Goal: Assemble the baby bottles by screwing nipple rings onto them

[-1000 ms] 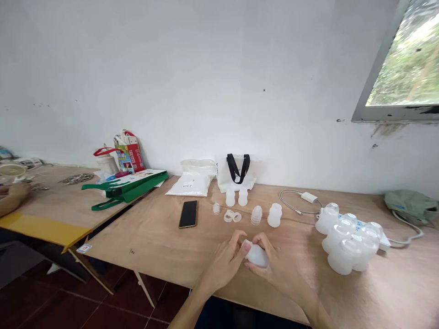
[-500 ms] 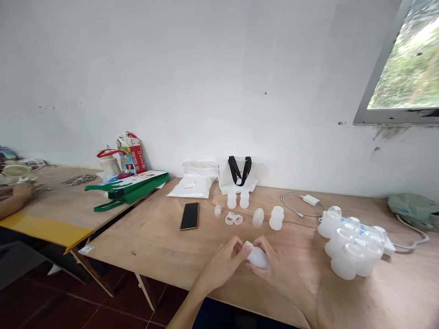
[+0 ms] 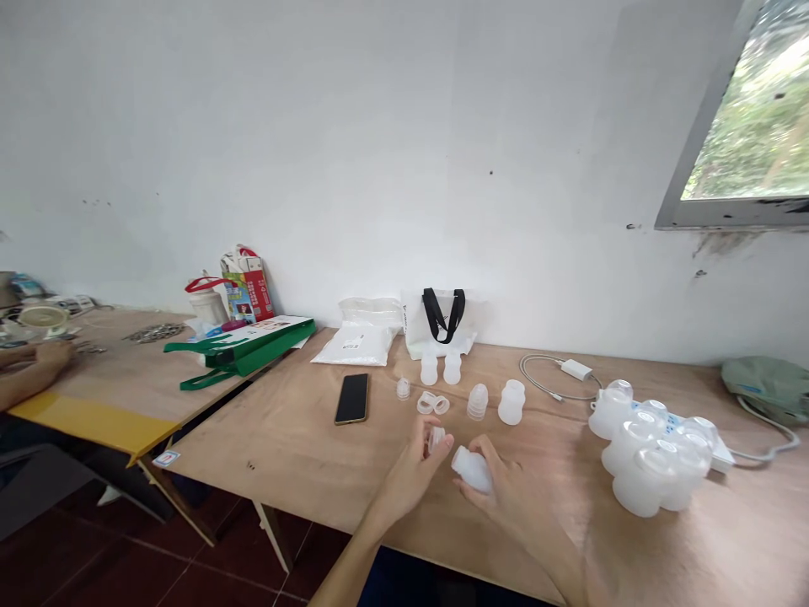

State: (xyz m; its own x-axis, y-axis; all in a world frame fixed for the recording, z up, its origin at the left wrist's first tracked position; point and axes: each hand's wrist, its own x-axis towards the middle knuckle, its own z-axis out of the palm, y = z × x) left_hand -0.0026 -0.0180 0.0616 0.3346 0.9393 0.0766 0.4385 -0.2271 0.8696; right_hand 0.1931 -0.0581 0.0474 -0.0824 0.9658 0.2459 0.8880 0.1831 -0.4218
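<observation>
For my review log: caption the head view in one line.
Left hand holds a small translucent part, right hand a frosted bottle, over a plywood table.

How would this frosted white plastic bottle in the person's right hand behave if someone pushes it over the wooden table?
The frosted white plastic bottle would probably roll if pushed on its side, because its body looks round. It seems light, since the right hand holds it with only the fingers. Its smooth surface may feel slightly slippery.
</observation>
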